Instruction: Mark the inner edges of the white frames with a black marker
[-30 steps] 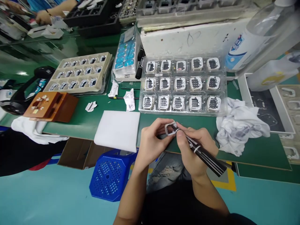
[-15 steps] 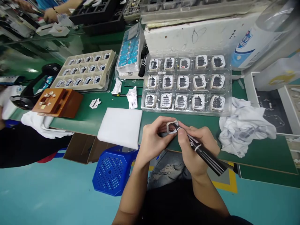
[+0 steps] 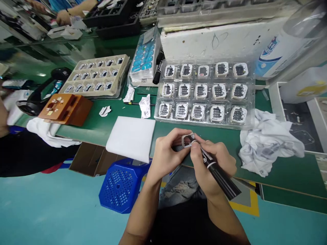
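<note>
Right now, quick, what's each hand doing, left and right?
Left hand: closed on a small white-framed part.
Right hand: closed around a black marker pen, its tip at the part.

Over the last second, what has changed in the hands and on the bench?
Little. The right hand has tilted the black marker slightly steeper, its tip still on the small white frame part that the left hand keeps pinching. Nothing was picked up or released. The clear tray, foam pad and rag lie unchanged.

Left hand (image 3: 167,154) fingers pinched; right hand (image 3: 211,163) curled, gripping.
</note>
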`<state>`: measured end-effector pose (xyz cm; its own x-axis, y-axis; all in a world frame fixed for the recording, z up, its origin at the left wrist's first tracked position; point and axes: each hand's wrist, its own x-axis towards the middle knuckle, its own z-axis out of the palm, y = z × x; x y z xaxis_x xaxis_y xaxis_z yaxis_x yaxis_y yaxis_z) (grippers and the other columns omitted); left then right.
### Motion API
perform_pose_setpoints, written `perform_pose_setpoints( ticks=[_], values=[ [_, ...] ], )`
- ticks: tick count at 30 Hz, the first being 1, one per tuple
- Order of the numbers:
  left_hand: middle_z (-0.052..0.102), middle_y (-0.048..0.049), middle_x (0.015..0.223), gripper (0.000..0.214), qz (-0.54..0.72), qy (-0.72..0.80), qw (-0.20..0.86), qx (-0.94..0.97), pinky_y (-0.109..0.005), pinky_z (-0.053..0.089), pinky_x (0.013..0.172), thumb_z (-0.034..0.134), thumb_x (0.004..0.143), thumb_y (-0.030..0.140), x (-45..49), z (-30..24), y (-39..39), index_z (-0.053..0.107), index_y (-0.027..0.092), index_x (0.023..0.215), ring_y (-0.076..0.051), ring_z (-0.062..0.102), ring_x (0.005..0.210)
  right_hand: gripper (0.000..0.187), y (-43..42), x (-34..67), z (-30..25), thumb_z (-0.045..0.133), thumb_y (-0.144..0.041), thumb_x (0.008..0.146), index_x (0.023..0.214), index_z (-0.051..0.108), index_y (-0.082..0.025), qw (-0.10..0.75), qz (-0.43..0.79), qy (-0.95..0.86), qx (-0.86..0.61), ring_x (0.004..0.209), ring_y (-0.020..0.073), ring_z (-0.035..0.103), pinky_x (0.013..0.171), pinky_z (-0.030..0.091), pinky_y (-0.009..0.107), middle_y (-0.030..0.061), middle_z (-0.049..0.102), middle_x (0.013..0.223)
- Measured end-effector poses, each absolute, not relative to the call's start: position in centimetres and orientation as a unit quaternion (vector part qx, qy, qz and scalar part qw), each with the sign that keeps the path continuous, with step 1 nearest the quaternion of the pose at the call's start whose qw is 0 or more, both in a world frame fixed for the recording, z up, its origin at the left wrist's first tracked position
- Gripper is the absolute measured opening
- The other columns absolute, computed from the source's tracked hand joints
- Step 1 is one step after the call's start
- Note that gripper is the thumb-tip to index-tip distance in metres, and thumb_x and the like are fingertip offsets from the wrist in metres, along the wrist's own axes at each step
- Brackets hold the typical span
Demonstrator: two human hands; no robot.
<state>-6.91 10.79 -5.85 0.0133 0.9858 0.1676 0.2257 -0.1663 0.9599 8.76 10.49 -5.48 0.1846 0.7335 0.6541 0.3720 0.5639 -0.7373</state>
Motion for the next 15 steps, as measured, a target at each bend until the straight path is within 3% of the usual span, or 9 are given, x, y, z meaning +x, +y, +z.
perform_pose_setpoints(
  ticks=[6, 10, 15],
  values=[
    [0.096, -0.0047, 0.120, 0.032, 0.486, 0.513, 0.386, 0.592, -0.028, 0.080, 0.095, 0.090, 0.101, 0.016, -6.75, -5.84, 10.74, 0.083, 0.023, 0.131, -0.020, 0.096, 0.103, 0.020, 10.69, 8.84, -5.72, 0.085, -0.011, 0.110, 0.107, 0.073, -0.027, 0.617, 0.101, -0.648, -0.435, 0.096, 0.0313, 0.096, 0.082, 0.082, 0.029, -0.0021, 0.084, 0.090],
    [0.096, -0.0048, 0.120, 0.032, 0.486, 0.515, 0.384, 0.593, -0.029, 0.081, 0.095, 0.090, 0.101, 0.016, -6.74, -5.79, 10.72, 0.083, 0.023, 0.131, -0.020, 0.096, 0.103, 0.020, 10.65, 8.87, -5.67, 0.085, -0.015, 0.112, 0.104, 0.072, -0.028, 0.623, 0.122, -0.638, -0.436, 0.097, 0.0319, 0.096, 0.074, 0.080, 0.027, -0.0022, 0.085, 0.091],
    [0.097, -0.0028, 0.119, 0.034, 0.504, 0.502, 0.373, 0.596, -0.023, 0.079, 0.095, 0.091, 0.099, 0.011, -6.71, -5.81, 10.72, 0.084, 0.023, 0.130, -0.017, 0.096, 0.103, 0.017, 10.35, 8.94, -5.58, 0.084, -0.015, 0.114, 0.106, 0.074, -0.027, 0.607, 0.114, -0.652, -0.439, 0.101, 0.0328, 0.096, 0.078, 0.080, 0.027, -0.0009, 0.085, 0.092]
  ],
)
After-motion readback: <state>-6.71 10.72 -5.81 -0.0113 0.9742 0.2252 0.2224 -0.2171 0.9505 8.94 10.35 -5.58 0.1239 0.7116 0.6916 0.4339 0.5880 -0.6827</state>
